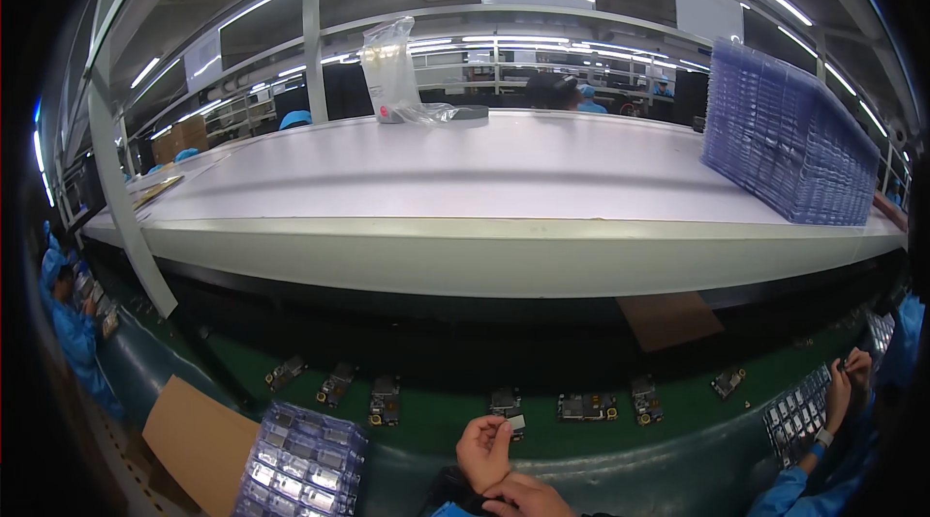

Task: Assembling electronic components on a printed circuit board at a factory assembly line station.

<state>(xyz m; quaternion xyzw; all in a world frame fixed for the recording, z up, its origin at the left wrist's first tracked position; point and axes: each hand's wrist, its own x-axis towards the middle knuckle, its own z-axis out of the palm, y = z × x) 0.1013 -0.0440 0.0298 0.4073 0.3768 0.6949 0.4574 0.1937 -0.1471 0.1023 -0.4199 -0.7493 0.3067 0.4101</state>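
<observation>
Green bench [697,412], near edge: left hand [484,451] pinches a pale piece [517,422] before a circuit board [504,401]; right hand [533,498] just below, grip unclear. Edge-only hold probably keeps its faces clean.

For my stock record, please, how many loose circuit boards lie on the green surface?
7: three boards left of the left hand, one just beyond it, three to its right. Others may be hidden or too small.
</observation>
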